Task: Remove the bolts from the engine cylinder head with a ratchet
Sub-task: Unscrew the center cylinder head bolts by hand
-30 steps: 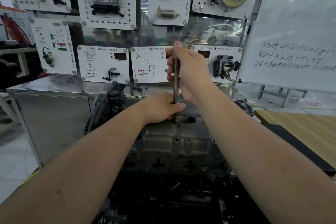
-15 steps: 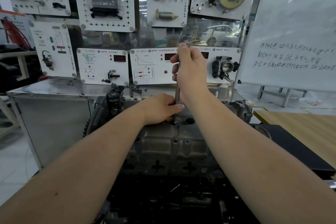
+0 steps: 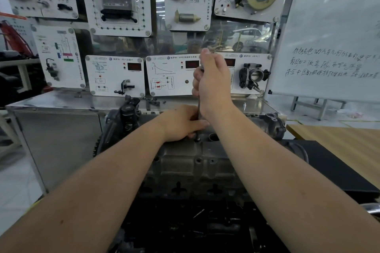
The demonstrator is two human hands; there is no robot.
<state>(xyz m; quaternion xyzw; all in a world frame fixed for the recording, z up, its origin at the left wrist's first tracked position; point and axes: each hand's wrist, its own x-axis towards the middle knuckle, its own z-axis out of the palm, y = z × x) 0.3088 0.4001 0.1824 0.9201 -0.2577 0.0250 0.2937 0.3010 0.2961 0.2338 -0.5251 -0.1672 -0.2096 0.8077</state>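
Right hand (image 3: pixel 213 86) is wrapping its grip round the ratchet (image 3: pixel 198 110), a slim dull-steel bar standing near upright. Left hand (image 3: pixel 183 123) is pinching its lower end just below, over a bolt hole on the grey, grimy cast cylinder head (image 3: pixel 191 168) under both hands

The right hand (image 3: pixel 212 84) now sits further right along the panels than a second ago, its grip on the ratchet (image 3: pixel 199 109) carried with it. The left hand (image 3: pixel 183 123) shows a little more of the shaft's lower end above the head (image 3: pixel 191 166).
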